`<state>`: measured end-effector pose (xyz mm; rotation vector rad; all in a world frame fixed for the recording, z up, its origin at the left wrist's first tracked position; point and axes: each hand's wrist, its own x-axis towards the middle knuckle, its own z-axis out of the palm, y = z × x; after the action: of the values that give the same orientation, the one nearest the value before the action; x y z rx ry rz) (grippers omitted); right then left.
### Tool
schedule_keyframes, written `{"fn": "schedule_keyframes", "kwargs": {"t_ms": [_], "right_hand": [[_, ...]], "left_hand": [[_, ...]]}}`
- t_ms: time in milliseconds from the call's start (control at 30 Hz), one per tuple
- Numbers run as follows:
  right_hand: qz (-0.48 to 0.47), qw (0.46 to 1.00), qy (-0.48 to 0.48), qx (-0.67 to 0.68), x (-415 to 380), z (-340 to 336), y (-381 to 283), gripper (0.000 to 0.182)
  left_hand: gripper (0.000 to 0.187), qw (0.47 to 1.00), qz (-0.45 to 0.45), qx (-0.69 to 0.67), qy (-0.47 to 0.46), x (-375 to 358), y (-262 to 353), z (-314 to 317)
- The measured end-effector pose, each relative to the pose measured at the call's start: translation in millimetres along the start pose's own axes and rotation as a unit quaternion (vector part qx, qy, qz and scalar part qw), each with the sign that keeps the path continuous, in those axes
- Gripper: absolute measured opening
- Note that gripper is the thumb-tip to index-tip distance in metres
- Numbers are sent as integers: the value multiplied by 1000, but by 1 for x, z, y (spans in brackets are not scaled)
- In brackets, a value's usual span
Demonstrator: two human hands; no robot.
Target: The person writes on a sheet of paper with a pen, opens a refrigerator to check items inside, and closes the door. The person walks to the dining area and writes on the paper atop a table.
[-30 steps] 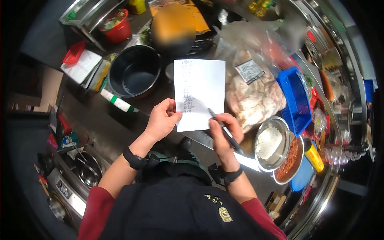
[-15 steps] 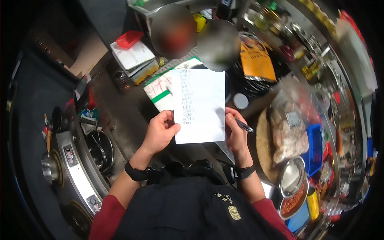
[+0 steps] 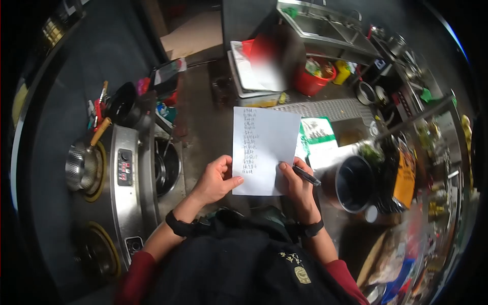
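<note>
A white sheet of paper point(image 3: 269, 147) with a handwritten column of characters along its left side is held up in front of me. My left hand point(image 3: 216, 179) pinches its lower left edge. At the lower right, my right hand point(image 3: 297, 185) grips the sheet with the thumb on its face. A dark pen point(image 3: 307, 175) lies in the same hand, its end pointing out to the right. Behind the paper, a white and green package point(image 3: 319, 140) is partly hidden.
A steel stove point(image 3: 123, 178) with a strainer point(image 3: 81, 168) stands at left. To the right are a dark round pot point(image 3: 355, 184), a yellow-orange bag point(image 3: 404, 175) and a cutting board point(image 3: 370, 256). Farther back are a red bucket point(image 3: 310, 84) and a steel sink point(image 3: 323, 30).
My view has swung left, showing more of the stove, the sink and the red bucket. Both hands still hold the paper; my right thumb now lies on its face.
</note>
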<state>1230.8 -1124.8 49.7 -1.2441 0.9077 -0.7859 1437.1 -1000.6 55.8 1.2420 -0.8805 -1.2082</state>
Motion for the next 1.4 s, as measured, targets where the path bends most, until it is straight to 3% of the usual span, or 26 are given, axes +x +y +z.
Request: {"fn": "schedule_keyframes", "kwargs": {"t_ms": [133,200,333,367,533,633,667,767,800,867,933,1000,1033,1100,1200,1400], "right_hand": [[32,998,-22,45,56,26,3,22],[70,989,-28,124,87,28,2,34],[40,956,-78,280,168,26,24,27],[66,949,-48,305,194,26,33,21],[145,968,-47,198,301,42,45,15],[135,958,-145,209,339,64,46,13],[150,940,-196,235,351,70,47,22],[158,923,-236,259,382,95,46,55],[163,909,-248,293,395,102,53,59],[165,936,-231,209,421,120,42,54],[210,957,-182,82,452,140,35,31],[203,968,-125,77,479,164,35,24],[174,980,-96,11,492,179,30,10],[157,984,-82,-21,515,198,26,10],[103,991,-48,-69,544,220,11,12],[111,980,-73,-148,598,259,-10,11]], "left_hand": [[20,997,-2,-7,71,33,-20,-44],[16,993,9,27,111,55,-28,-60],[15,985,-9,52,167,106,-23,-82],[16,982,-19,54,178,118,-19,-89],[19,972,-58,99,205,167,20,-123],[18,970,-89,89,208,199,21,-152],[17,969,-98,96,206,211,19,-162],[16,974,-85,76,198,256,20,-187],[16,973,-87,75,200,272,23,-198],[16,973,-125,103,164,308,34,-223],[17,984,-96,93,120,342,21,-256],[16,981,-95,152,79,380,22,-292],[16,982,-92,145,81,401,28,-308],[16,973,-104,203,35,427,44,-333],[16,985,-86,150,22,462,62,-366],[15,987,-60,145,26,491,67,-409]]}}
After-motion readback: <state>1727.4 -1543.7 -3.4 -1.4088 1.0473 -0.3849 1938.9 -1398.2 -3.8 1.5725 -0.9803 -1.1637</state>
